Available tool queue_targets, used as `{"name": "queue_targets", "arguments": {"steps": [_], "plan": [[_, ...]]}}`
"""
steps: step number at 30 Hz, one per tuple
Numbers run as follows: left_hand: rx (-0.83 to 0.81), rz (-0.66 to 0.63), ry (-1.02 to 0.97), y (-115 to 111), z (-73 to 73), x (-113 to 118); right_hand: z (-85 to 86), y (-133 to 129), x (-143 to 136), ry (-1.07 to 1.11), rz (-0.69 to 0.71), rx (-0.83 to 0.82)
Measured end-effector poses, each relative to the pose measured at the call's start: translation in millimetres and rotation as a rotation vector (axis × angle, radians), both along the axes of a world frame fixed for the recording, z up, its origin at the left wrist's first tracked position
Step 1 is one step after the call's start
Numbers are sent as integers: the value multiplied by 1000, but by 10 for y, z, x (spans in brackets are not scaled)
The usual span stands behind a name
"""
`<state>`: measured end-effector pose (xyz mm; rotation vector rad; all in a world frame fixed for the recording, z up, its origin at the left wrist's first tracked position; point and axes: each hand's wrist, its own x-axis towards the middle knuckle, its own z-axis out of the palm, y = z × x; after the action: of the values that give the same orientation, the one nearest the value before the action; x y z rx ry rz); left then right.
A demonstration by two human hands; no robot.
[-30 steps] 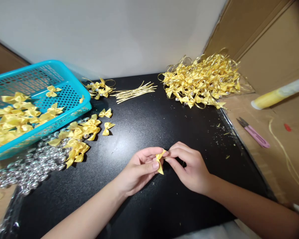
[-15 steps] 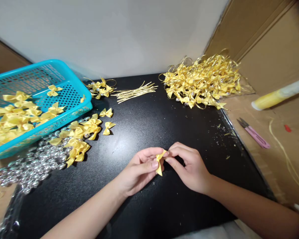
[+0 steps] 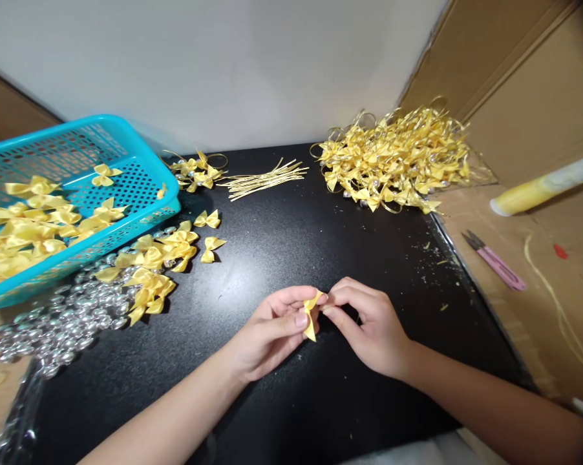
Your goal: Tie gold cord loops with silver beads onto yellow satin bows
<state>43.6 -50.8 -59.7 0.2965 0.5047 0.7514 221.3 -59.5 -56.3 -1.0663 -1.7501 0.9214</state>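
Your left hand [image 3: 272, 332] pinches the yellow bow [image 3: 309, 318], its long axis toward the black board [image 3: 272, 413]'s back edge; your right hand [image 3: 376, 326], just right of it, has fingertips together, any hold hidden

Bow [image 3: 309, 312] below centre is plain yellow, basket [image 3: 136, 147] upper left's teal with a holey grid, beads [image 3: 73, 318] lower left are silvery, tabletop [image 3: 291, 245] black.

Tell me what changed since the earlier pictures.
Hardly anything: at most, the yellow bow tilted slightly, lower tip leftward. Nothing was taken or let go: the left hand still holds it, the right hand stays beside it. Basket, silver beads and pink snips stayed put.
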Motion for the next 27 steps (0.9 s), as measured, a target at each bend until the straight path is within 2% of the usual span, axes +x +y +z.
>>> {"name": "queue_targets", "arguments": {"steps": [27], "plan": [[0, -2, -23, -2, -16, 3, -4, -1, 11, -14, 3, 3]]}}
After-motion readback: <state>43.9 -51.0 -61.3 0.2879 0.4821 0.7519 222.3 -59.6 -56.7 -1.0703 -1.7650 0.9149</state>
